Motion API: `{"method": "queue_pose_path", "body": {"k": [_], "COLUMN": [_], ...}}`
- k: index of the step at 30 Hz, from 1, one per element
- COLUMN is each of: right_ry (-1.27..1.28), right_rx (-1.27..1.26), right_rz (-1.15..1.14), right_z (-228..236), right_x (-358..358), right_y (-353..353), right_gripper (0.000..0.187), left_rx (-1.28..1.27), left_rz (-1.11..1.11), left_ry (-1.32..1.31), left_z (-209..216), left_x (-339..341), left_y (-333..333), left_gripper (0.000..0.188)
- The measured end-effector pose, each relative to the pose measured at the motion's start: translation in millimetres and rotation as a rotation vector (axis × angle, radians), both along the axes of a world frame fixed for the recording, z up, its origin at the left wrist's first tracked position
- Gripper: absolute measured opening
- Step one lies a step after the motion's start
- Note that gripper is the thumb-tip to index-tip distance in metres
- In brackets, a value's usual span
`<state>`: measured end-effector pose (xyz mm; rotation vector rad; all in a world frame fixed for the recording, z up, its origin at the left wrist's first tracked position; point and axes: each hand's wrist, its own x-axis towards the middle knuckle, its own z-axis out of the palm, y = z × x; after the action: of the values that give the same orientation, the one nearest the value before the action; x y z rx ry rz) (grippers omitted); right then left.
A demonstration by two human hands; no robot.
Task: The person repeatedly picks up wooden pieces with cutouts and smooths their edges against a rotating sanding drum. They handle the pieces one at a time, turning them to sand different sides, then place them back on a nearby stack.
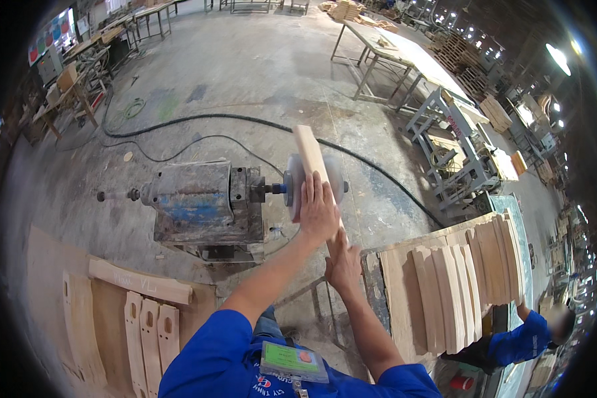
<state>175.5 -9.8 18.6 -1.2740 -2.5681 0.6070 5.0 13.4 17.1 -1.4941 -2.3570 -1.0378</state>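
A long, slightly curved wooden piece [308, 147] slants away from me, resting against a round sanding wheel [294, 188] that looks blurred, as if spinning. My left hand [319, 211] grips the middle of the piece, its fingers laid along the top face close to the wheel. Lower down, my right hand [343, 265] is closed around the near end. The undersides of both grips are hidden. The wheel sits on the shaft of a worn grey and blue motor [194, 199], left of my hands.
Curved wooden parts [448, 292] stand in a row on a bench at right; slotted wooden parts [151, 325] lie on a board at lower left. A black hose [225, 117] crosses the floor beyond the machine. Another person [521, 341] in blue works at far right.
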Motion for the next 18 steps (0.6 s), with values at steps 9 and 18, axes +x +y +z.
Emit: {"method": "queue_pose_path", "body": {"k": [9,18], "right_ry": [0.051,-0.104], "right_rx": [-0.273,-0.014], "right_rz": [-0.01,-0.044], "right_z": [-44.8,-12.8], "right_x": [127.4,120.5], "right_y": [-79.2,-66.3], "right_gripper": [0.094,0.092], "left_rx": [0.027,0.188], "left_rz": [-0.372,-0.378], "left_ry": [-0.094,-0.13], "left_z": [-21.5,-10.8], "left_x": [85.1,32.8], "left_y": [-75.7,-39.2], "left_gripper": [0.06,0.024]}}
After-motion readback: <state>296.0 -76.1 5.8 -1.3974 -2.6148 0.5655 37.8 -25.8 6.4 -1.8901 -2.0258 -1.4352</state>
